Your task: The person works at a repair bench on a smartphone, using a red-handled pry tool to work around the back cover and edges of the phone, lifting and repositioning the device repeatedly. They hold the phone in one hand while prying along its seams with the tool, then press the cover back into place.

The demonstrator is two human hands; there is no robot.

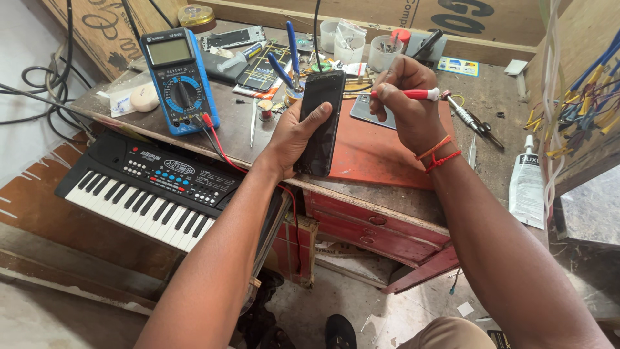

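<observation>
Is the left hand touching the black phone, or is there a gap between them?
Touching. The head view shows the left hand wrapped around the black phone, with the thumb lying across its dark face and the fingers behind it.

Both hands (294, 136) (407, 106) raised, fingers seemingly curled

We have one view only, a head-worn camera looking steeply down and forward over both forearms at the cluttered brown wooden workbench (194, 129). Close range: the arms enter from the bottom edge, the black electronic keyboard with white keys (148, 190) sits lower left, and the floor shows below. No second view overlaps it.
</observation>
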